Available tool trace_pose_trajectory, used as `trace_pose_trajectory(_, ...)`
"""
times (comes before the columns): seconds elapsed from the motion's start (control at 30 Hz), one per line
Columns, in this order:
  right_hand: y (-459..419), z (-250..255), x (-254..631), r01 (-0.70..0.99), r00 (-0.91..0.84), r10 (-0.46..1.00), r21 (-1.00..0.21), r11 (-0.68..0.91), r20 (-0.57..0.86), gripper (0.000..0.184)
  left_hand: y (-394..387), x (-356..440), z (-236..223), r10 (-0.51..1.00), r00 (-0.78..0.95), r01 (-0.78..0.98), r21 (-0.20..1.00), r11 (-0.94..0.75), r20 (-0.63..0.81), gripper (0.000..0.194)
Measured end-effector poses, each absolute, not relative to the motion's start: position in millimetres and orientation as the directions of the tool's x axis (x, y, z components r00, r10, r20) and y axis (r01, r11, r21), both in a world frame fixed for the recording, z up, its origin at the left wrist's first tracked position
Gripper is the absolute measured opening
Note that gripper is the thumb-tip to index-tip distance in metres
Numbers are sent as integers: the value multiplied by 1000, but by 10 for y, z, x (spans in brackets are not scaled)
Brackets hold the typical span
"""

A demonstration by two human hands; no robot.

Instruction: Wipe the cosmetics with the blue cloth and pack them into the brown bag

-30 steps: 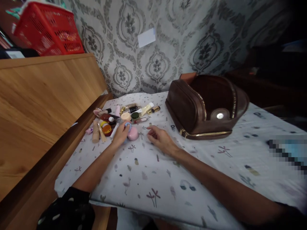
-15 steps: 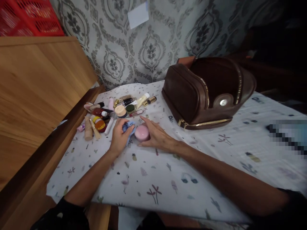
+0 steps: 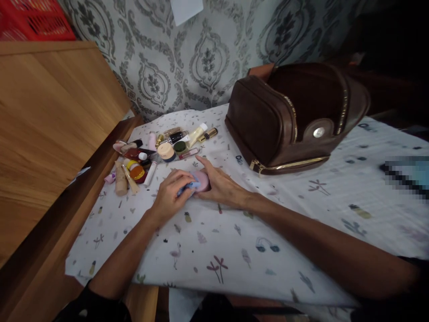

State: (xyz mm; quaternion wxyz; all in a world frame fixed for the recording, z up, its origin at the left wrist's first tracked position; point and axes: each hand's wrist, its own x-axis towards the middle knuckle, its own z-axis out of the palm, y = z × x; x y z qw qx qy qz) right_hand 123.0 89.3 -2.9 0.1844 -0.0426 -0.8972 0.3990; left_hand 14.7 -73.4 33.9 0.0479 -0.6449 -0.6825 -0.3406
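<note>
A round pink cosmetic jar (image 3: 203,181) sits between my hands, above the patterned tablecloth (image 3: 231,264). My right hand (image 3: 221,185) curls round its right side, thumb and fingers gripping it. Pinched in my left hand (image 3: 174,190) is a crumpled blue cloth (image 3: 188,187), pressed against the jar's left side. Part of the jar is hidden by the cloth and fingers. Just beyond my left hand lie several cosmetics, among them a cream-lidded jar (image 3: 166,152), a white tube (image 3: 150,174) and a beige bottle (image 3: 121,180).
A brown leather bag (image 3: 268,120) with its top unzipped stands at the back right. A wooden panel (image 3: 56,103) rises on the left, with a red crate (image 3: 43,22) above it. At the right edge is a blurred-out device (image 3: 410,174). Patterned wallpaper (image 3: 156,85) covers the wall behind.
My left hand has moved right, bringing the blue cloth from beside the jar onto it. My right hand still holds the jar. The camera view has shifted slightly.
</note>
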Motion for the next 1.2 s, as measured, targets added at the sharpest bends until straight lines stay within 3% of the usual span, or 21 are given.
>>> trace_pose_trajectory(0.23,900,-47,1222,-86,-929,206,-723,686,306,99,-767,84,472,911,-36,874,455,-170,410,16)
trace_pose_trajectory(0.43,919,-58,1223,-118,-920,198,-719,685,339,95,-761,77,408,887,-165,900,434,-43,431,20)
trace_pose_trajectory(0.8,916,-65,1209,-149,-927,158,-720,678,341,101,-639,2,282,811,-367,853,511,100,455,19)
trace_pose_trajectory(1.03,928,-74,1205,-136,-926,191,-757,639,327,108,-513,126,356,838,-250,934,349,75,486,21)
trace_pose_trajectory(1.2,920,-79,1205,-106,-925,219,-763,637,311,109,-522,163,397,863,-88,955,288,-69,498,23)
